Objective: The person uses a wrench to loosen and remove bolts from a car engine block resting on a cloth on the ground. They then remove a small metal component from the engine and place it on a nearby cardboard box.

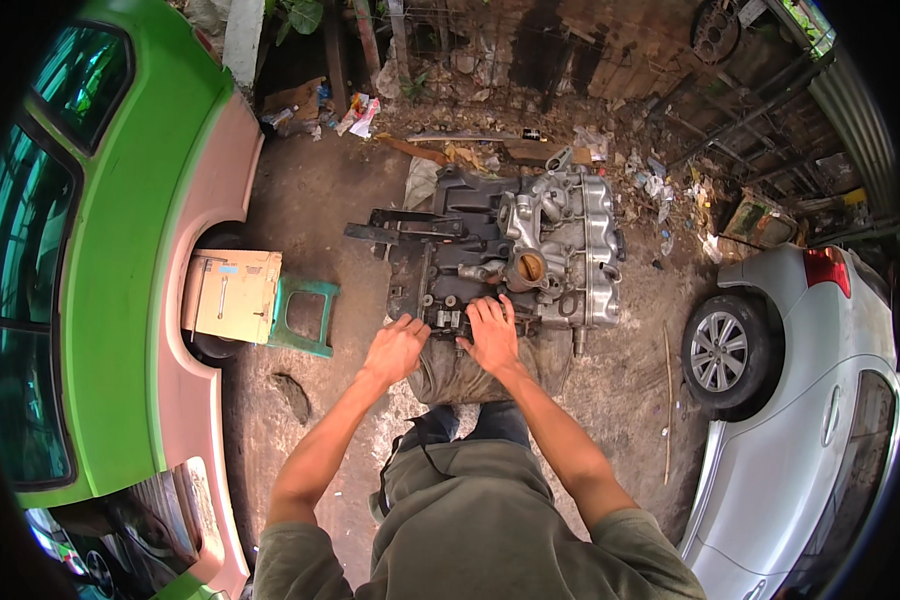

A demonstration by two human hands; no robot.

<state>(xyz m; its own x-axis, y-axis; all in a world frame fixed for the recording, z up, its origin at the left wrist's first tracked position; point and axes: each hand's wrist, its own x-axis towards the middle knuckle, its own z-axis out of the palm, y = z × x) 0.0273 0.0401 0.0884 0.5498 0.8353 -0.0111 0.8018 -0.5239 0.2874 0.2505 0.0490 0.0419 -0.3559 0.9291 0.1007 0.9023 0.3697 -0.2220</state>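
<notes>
Out to the far left of the fingers, a green van [145, 260], its outer side cut off. Closer in, there's cardboard [255, 312] against a green stool [327, 318], a wrench [221, 292] lying on top, probably to be within reach and off the dirty ground [630, 400]; what props the cardboard up is hard to make out.

Now the left hand [395, 348]: fingers bunched, tips at the engine's [592, 235] near left edge. Between the hands sits a black fitting [450, 318]. And the right hand [493, 338], fingers spread over the near edge, thumb angled toward that fitting, seemingly to brace it from both sides! Whether either hand pinches, one cannot tell; the undersides are hidden. The engine stretches beyond the fingertips, cloth [450, 378] below, perhaps as padding; its support is covered. Far right, a silver car [800, 420], partly cut off.
</notes>
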